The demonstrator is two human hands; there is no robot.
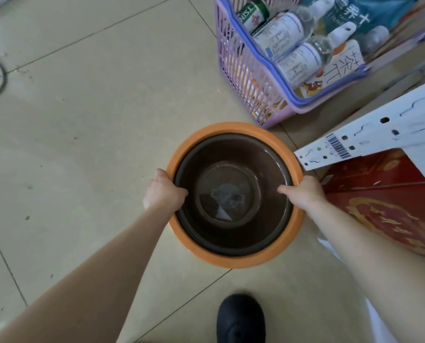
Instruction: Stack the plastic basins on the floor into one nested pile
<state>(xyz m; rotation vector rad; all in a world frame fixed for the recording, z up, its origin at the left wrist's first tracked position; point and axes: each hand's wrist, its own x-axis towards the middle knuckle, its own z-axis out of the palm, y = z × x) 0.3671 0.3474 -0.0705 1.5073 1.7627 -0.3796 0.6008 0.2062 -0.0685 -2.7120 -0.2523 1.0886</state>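
A person's left hand [163, 191] and right hand [305, 191] are clasping opposite rims of a brown basin [233, 194] nested in an orange basin [221, 256] over the floor [82, 120]; both likely light, stiff, slick plastic, best gripped at the rims

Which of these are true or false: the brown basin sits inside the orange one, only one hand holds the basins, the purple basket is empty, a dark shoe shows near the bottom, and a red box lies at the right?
1. The brown basin sits inside the orange basin. True.
2. Only one hand holds the basins. False: the left hand and the right hand each grip the rim, on opposite sides.
3. The purple basket is empty. False: it holds bottles and cartons.
4. A dark shoe shows near the bottom. True.
5. A red box lies at the right. True, partly under a white panel.
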